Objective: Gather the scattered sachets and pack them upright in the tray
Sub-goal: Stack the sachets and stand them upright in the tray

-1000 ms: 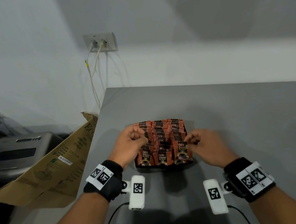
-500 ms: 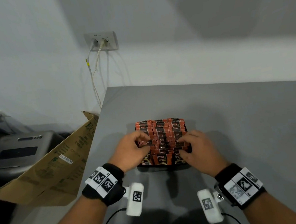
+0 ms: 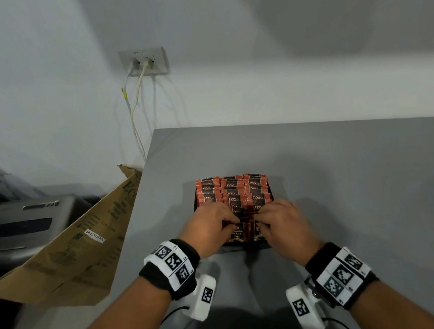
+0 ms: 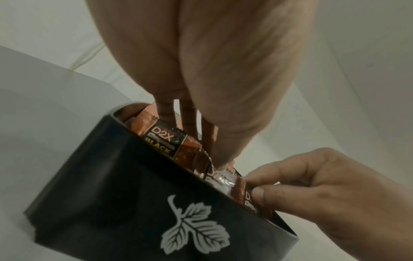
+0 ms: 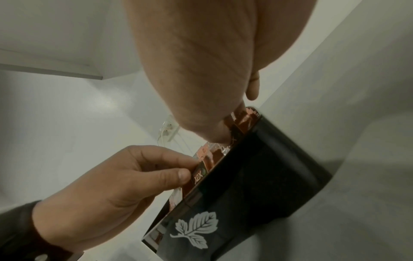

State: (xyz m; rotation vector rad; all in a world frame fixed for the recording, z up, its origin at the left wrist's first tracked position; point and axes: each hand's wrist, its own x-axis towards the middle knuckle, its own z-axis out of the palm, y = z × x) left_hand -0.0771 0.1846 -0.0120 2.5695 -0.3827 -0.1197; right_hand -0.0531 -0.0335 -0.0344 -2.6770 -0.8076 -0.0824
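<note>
A black tray (image 3: 195, 206) with a white leaf logo (image 4: 194, 227) stands on the grey table, packed with rows of upright orange and black sachets (image 3: 233, 189). Both hands sit over the tray's near rows. My left hand (image 3: 230, 220) pinches the top of a front sachet (image 5: 201, 173) between thumb and fingers. Close beside it, my right hand (image 3: 262, 217) pinches the top of a neighbouring front sachet (image 4: 248, 196). The hands hide the near sachet tops in the head view. No loose sachets show on the table.
The grey table (image 3: 344, 178) ends at its left edge just beyond the tray. Past that edge a brown cardboard box flap (image 3: 73, 252) leans, with a grey machine (image 3: 23, 230) behind it. A wall socket with white cables (image 3: 143, 62) hangs on the wall.
Both hands have come down onto the near rows and moved closer together at the tray's middle. The tray has not shifted.
</note>
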